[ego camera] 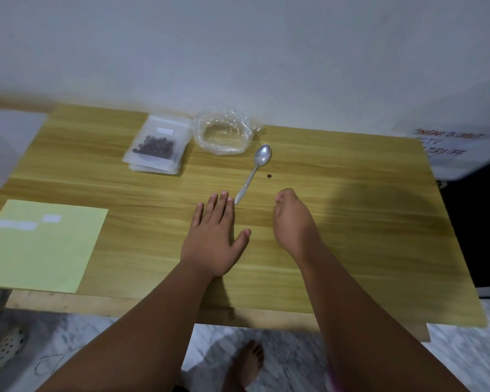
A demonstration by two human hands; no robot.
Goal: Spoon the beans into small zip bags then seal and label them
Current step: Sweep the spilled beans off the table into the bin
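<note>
Wooden desk (351, 222) against wall. Stack of small clear zip bags (156, 145) at back centre-left, top bag holding dark brown beans (154, 145). Crumpled clear plastic bag (222, 132) just right of stack. Metal spoon (253, 171) in front of it, bowl toward wall, handle toward near edge. Single dark bean (269, 175) just right of spoon. Pale yellow paper sheet (40, 250) at near left, white labels (16, 224) on it. Left hand (214, 236) flat on desk, fingertips beside spoon handle; right hand (293, 222) to its right.
</note>
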